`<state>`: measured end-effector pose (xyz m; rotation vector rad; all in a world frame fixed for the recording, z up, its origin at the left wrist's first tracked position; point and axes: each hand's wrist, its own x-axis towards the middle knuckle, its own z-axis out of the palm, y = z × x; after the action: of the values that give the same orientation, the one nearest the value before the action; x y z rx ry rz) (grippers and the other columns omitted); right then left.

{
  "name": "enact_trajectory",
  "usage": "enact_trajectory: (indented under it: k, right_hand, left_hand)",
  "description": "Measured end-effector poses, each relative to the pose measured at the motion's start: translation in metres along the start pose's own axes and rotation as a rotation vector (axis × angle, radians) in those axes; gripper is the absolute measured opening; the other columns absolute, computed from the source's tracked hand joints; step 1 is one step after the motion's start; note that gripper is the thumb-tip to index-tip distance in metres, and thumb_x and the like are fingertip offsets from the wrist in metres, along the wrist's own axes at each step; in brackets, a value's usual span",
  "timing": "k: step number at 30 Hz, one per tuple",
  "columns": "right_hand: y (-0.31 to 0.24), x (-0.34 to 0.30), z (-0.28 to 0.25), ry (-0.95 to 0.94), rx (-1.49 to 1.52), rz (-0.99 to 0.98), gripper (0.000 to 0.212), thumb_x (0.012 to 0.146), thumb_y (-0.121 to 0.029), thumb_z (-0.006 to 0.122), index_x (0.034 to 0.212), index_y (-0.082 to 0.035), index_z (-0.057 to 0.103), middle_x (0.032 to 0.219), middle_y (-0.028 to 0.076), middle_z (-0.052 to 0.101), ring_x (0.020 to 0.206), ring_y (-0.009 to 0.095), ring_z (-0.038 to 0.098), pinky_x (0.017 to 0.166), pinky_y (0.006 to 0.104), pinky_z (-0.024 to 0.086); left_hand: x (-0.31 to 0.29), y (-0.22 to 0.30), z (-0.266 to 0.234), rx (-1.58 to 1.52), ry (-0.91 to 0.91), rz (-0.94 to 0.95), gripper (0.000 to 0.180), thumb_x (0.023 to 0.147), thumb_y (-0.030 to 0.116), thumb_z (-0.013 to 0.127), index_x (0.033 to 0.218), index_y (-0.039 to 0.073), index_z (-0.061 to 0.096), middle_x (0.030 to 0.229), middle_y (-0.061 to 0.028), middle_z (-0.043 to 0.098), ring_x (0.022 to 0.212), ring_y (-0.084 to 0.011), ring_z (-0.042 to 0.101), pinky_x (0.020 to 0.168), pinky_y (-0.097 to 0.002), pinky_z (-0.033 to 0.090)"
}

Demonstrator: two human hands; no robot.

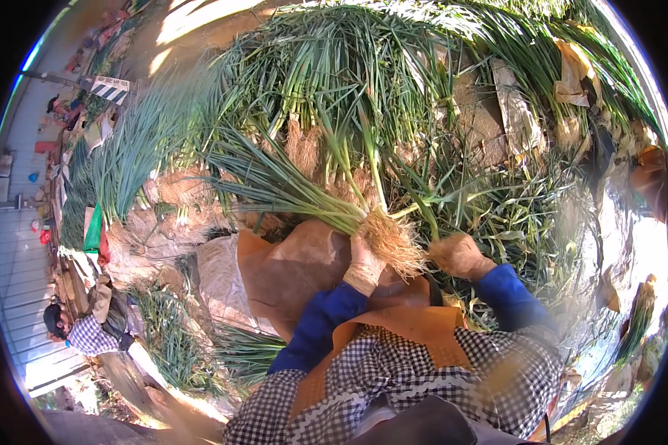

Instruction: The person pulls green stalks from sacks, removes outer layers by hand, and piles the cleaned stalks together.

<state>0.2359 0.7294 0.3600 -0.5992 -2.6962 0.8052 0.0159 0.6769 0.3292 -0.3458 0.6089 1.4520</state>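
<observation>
Just above my knuckles, a bunch of green onions (289, 185) fans away to the left, its pale roots (390, 241) bushing out beside my gloved left hand (364, 263), whose fingers are clamped round the stalks near the root end. My gloved right hand (459, 254), balled shut, is tugging loose leaves; trimming seems the step in hand, and stripping cleanly calls for a firm hold. Beyond my fingers lie heaped onions (364, 67) on sunlit ground; under my wrists, a brown apron (297, 274).

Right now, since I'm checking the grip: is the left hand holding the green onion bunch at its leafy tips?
No, the left hand grips the green onion bunch at its root end.
</observation>
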Motion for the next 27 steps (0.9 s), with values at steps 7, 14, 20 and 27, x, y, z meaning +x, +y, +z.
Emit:
enact_trajectory:
  k: [7,14,20,27]
  right_hand:
    - [0.058,-0.014,0.036,-0.476,0.267,0.747,0.030,0.088,-0.032,0.047,0.091,-0.005,0.060,0.073,0.005,0.060,0.064,0.016,0.058,0.054,0.0274,0.043]
    - [0.072,0.105,0.081,0.600,1.407,0.759,0.036,0.092,-0.035,0.040,0.086,-0.004,0.057,0.054,-0.001,0.046,0.046,0.007,0.040,0.041,0.0215,0.031]
    - [0.067,0.145,0.053,0.121,-0.308,0.680,0.022,0.084,-0.028,0.048,0.081,-0.010,0.061,0.067,0.014,0.061,0.057,0.027,0.060,0.050,0.0370,0.047]
    - [0.025,0.041,0.012,0.067,1.188,0.595,0.037,0.090,-0.038,0.045,0.070,-0.009,0.055,0.058,0.001,0.054,0.049,0.011,0.051,0.043,0.0279,0.042]
  left_hand:
    - [-0.005,0.001,-0.007,0.008,-0.024,0.026,0.031,0.086,0.019,0.046,0.112,0.003,0.052,0.093,-0.0099,0.060,0.084,-0.0233,0.058,0.076,-0.0379,0.050]
    - [-0.008,0.001,-0.002,0.064,-0.159,-0.012,0.035,0.086,0.021,0.049,0.114,0.001,0.051,0.096,-0.0120,0.059,0.088,-0.0247,0.058,0.079,-0.0405,0.049]
    - [0.005,-0.006,-0.017,0.203,0.108,-0.051,0.035,0.085,0.015,0.042,0.116,-0.001,0.049,0.105,-0.0143,0.057,0.095,-0.0276,0.056,0.085,-0.0432,0.046]
    - [0.017,-0.006,-0.022,0.145,0.154,0.036,0.030,0.087,0.016,0.042,0.112,0.004,0.052,0.107,-0.0117,0.056,0.098,-0.0273,0.054,0.087,-0.0443,0.045]
